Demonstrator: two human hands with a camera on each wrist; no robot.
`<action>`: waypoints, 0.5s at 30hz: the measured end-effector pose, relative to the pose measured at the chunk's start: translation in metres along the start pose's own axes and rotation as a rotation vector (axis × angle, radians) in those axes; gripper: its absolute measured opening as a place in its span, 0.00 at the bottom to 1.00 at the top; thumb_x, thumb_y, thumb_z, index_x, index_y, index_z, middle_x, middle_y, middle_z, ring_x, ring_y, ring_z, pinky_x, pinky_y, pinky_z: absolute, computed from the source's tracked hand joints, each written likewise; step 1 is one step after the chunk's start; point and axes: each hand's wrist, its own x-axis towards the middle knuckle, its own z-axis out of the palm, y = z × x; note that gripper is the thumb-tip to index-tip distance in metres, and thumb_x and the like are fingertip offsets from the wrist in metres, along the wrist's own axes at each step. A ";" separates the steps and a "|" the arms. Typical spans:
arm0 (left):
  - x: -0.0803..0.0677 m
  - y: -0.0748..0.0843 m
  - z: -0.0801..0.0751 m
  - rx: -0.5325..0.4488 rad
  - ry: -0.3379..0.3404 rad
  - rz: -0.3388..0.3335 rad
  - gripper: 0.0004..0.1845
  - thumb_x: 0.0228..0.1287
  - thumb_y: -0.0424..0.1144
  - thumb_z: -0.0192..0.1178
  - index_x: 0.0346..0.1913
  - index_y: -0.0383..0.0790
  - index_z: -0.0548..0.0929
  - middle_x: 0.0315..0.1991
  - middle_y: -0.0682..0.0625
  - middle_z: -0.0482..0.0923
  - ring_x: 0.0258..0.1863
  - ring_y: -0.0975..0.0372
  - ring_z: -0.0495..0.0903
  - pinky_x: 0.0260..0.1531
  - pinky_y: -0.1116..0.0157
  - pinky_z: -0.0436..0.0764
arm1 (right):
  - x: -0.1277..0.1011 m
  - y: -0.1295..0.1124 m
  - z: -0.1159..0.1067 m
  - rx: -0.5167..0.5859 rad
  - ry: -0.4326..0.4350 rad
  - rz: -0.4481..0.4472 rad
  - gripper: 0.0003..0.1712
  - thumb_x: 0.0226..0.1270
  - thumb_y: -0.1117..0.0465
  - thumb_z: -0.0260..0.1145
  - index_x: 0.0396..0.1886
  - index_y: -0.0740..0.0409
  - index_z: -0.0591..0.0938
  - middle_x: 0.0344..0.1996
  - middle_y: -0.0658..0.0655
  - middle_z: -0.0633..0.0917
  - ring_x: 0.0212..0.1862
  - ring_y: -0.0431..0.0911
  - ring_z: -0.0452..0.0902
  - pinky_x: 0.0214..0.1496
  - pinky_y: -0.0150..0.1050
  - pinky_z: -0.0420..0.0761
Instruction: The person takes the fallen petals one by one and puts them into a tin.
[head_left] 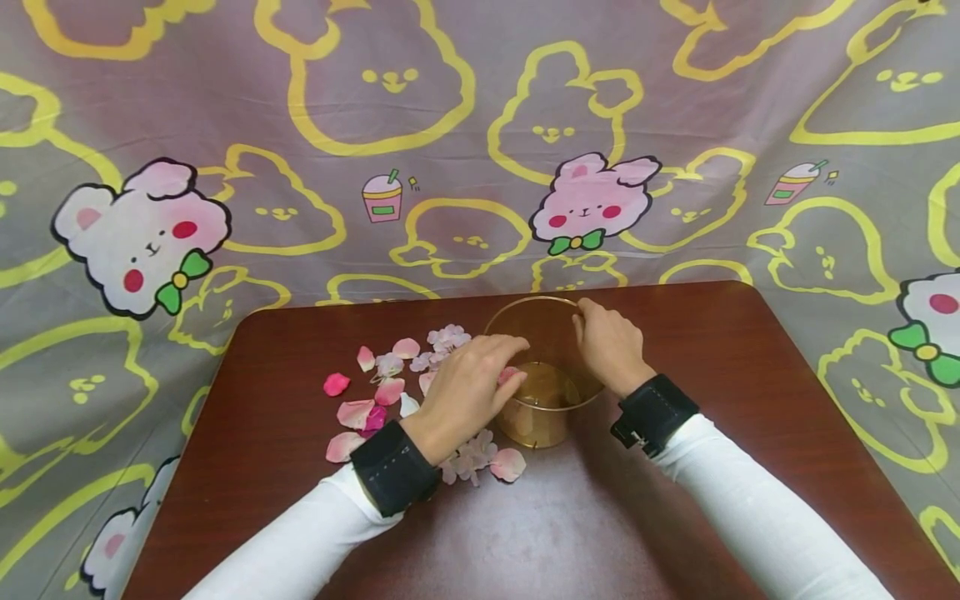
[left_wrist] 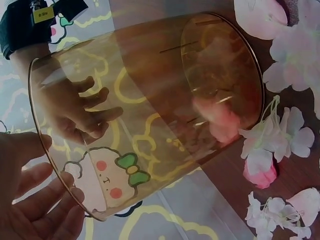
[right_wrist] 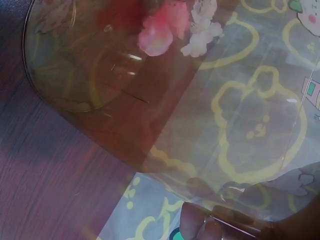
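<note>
A clear amber plastic cup (head_left: 542,392) stands upright on the dark red-brown wooden surface (head_left: 675,467), near its far edge and about midway across. The right hand (head_left: 609,346) grips the cup's rim on the far right side, fingers curled over the edge; the right wrist view shows fingertips (right_wrist: 200,225) pressed against the transparent wall. The left hand (head_left: 468,385) reaches over the near left part of the rim, its fingers bent downward into the opening. A pink petal (head_left: 508,374) shows at its fingertips, but whether the hand actually pinches it cannot be told. In the left wrist view the left hand's fingers (left_wrist: 30,205) lie loosely spread just outside the rim, and a blurred pink shape (left_wrist: 220,122) shows through the cup's wall near its bottom.

Left of the cup, loose pink and white petals (head_left: 375,392) and small pale blossoms (head_left: 447,337) lie scattered on the surface, some under the left wrist. A cloth printed with rabbits (head_left: 592,204) hangs behind.
</note>
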 end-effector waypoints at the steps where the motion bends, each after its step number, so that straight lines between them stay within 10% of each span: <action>1: 0.000 0.000 0.000 0.004 0.003 0.004 0.20 0.63 0.39 0.71 0.57 0.39 0.83 0.54 0.46 0.86 0.53 0.54 0.85 0.56 0.56 0.82 | 0.000 0.000 0.000 0.000 -0.002 0.001 0.10 0.79 0.57 0.54 0.44 0.58 0.80 0.25 0.59 0.80 0.30 0.57 0.81 0.25 0.47 0.71; 15: -0.003 -0.012 -0.015 0.058 0.078 -0.005 0.18 0.62 0.38 0.71 0.55 0.40 0.83 0.51 0.47 0.86 0.51 0.55 0.85 0.53 0.56 0.83 | 0.001 0.000 0.000 0.015 -0.015 0.007 0.11 0.80 0.57 0.53 0.38 0.57 0.77 0.22 0.56 0.77 0.27 0.54 0.77 0.24 0.42 0.66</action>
